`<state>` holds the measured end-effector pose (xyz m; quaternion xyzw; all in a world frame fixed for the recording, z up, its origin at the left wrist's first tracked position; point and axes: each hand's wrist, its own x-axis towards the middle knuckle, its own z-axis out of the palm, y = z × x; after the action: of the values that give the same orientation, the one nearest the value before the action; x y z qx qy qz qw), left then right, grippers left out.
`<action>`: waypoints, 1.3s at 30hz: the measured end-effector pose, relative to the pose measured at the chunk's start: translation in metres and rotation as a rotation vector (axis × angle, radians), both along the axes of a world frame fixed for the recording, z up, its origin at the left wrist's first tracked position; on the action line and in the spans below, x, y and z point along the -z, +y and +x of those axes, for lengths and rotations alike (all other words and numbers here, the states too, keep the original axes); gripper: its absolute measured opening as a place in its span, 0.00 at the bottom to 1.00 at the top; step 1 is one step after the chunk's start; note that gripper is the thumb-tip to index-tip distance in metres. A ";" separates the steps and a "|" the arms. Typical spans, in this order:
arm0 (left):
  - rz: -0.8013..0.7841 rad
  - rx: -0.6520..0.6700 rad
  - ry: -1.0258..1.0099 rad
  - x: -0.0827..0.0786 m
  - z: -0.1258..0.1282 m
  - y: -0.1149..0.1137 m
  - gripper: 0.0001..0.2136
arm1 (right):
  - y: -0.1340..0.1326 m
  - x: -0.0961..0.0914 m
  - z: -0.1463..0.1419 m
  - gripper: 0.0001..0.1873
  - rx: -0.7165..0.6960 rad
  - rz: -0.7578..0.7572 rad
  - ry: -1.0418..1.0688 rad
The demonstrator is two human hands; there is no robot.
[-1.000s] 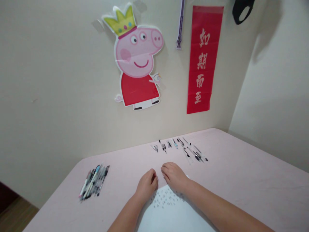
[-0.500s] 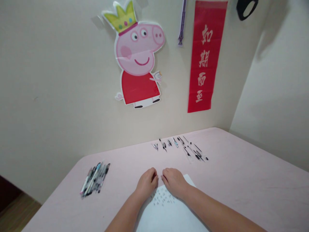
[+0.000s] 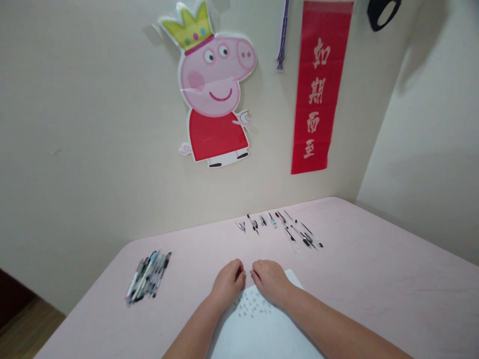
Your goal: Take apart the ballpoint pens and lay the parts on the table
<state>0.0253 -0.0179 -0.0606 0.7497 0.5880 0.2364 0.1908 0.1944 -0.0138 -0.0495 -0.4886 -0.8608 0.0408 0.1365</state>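
Observation:
My left hand (image 3: 226, 284) and my right hand (image 3: 270, 280) rest side by side on the pink table (image 3: 374, 279), fingertips nearly touching. Both have their fingers curled under, and whatever is inside them is hidden. They lie on the far edge of a white sheet of paper (image 3: 262, 329) with small printed marks on it. A bundle of pens (image 3: 147, 277) lies to the left of my left hand. Beyond my hands, near the wall, a row of small pen parts (image 3: 280, 228) is spread out.
The table stands in a corner between two cream walls. On the far wall hang a cartoon pig cutout (image 3: 215, 87), a red banner (image 3: 318, 87) with gold characters and a thin purple strap (image 3: 282, 35). A wooden floor (image 3: 22, 326) shows at lower left.
My right hand has drawn back slightly, level with the left. The view has shifted a little; both hands stay curled on the paper.

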 end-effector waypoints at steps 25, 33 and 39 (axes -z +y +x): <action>0.156 -0.658 0.599 -0.035 -0.136 0.010 0.12 | -0.021 -0.015 -0.009 0.13 0.100 -0.146 -0.168; 0.021 -0.797 0.751 -0.033 -0.156 0.003 0.14 | -0.019 -0.020 -0.010 0.10 0.075 -0.082 -0.189; 0.018 -0.774 0.723 -0.028 -0.155 0.005 0.15 | -0.013 -0.033 -0.026 0.10 0.050 -0.081 -0.127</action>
<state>-0.1293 -0.0129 -0.0329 0.5131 0.8479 0.0209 -0.1319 0.1684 -0.0267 -0.0166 -0.5167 -0.8529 0.0413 0.0625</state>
